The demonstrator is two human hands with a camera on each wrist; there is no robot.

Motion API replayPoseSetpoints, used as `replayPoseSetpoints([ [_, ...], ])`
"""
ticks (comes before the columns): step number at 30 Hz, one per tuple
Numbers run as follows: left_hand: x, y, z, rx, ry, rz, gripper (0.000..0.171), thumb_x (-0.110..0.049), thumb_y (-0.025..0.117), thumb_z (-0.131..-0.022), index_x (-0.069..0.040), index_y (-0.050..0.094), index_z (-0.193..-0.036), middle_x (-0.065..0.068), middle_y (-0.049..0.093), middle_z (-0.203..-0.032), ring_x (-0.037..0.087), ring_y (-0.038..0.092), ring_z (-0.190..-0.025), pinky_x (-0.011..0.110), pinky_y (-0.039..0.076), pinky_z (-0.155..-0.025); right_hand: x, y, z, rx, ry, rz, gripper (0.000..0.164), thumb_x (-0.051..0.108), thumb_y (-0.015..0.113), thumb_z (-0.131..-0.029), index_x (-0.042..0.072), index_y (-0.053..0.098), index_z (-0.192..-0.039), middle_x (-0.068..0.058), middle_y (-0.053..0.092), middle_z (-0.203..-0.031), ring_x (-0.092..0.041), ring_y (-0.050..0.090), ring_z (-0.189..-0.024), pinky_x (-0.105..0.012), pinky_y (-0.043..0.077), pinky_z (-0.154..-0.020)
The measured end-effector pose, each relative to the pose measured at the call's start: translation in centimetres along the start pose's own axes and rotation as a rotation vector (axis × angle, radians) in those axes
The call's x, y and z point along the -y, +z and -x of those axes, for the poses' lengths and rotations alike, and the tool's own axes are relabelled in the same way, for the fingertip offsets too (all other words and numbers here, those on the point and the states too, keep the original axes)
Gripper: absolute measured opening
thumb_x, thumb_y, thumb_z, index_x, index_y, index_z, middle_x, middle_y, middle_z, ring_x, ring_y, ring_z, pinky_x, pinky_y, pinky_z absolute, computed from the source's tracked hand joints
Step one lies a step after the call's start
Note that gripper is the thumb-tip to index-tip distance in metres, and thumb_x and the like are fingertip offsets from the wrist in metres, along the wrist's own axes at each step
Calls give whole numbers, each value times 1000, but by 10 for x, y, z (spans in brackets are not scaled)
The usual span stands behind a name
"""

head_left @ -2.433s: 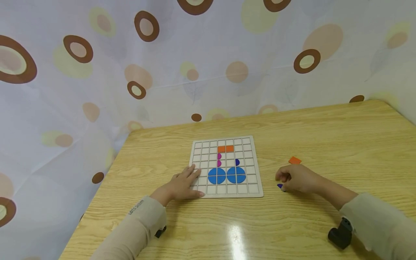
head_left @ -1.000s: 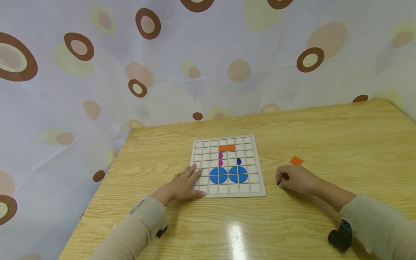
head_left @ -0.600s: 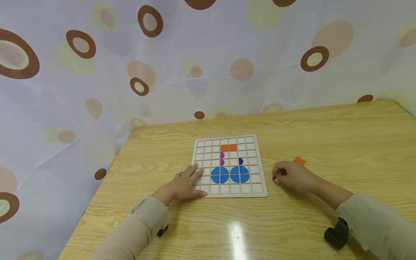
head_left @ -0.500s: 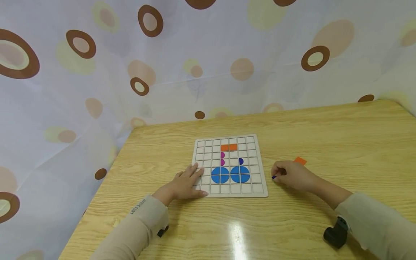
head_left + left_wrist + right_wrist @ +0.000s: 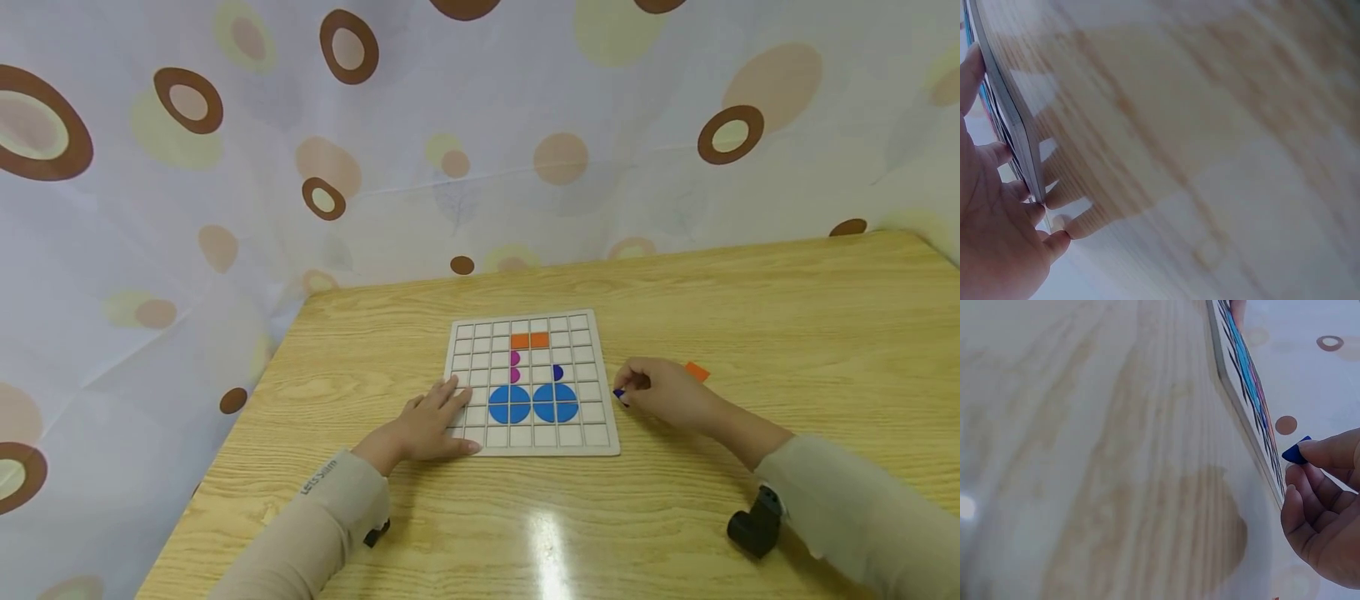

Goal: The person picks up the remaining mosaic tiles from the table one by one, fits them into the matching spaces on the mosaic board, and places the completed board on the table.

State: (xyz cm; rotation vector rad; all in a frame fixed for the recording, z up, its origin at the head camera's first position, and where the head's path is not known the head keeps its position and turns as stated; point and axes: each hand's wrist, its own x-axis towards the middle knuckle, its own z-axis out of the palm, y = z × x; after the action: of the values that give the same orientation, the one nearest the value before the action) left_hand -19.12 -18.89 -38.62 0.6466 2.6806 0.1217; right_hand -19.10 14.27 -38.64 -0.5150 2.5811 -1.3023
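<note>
A white grid board (image 5: 596,435) lies on the table. My left hand (image 5: 423,425) rests spread at its left edge and near corner, the thumb along the front edge. In the left wrist view, fingers (image 5: 1000,153) touch the board's side. Just off the board's right edge, my right hand (image 5: 671,396) pinches a small dark blue piece (image 5: 1295,452) between thumb and index finger. On the grid are two blue circles (image 5: 498,393) of quarter pieces, two orange squares (image 5: 520,341), two magenta half-circles (image 5: 514,358) and a dark blue half-circle (image 5: 558,372).
A loose orange piece (image 5: 698,372) lies on the wooden table (image 5: 825,333) behind my right hand, partly covered by it. A patterned cloth (image 5: 487,100) hangs along the table's back and left. Black cameras (image 5: 755,523) are strapped at both wrists.
My right hand has picked up the dark blue piece from the table and carried it left and slightly away, close to the board. The left hand stays on the board.
</note>
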Motion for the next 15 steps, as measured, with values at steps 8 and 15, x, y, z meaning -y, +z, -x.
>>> replayPoseSetpoints([
  [8,0,0,0,-2,10,10,81,-56,48,-78,-15,17,-139,10,6,-143,27,3,-129,48,11,-98,5,0,-13,-11,35,-45,8,-1,51,-80,0,54,-88,-7,51,-79,-20,46,-73,-28,40,-61],
  [15,0,0,0,0,3,3,81,-57,48,-77,-15,16,-139,9,6,-143,26,3,-129,48,11,-98,11,2,-26,-8,52,-99,8,-1,49,-81,-1,52,-89,-10,49,-82,-20,46,-75,-28,44,-63],
])
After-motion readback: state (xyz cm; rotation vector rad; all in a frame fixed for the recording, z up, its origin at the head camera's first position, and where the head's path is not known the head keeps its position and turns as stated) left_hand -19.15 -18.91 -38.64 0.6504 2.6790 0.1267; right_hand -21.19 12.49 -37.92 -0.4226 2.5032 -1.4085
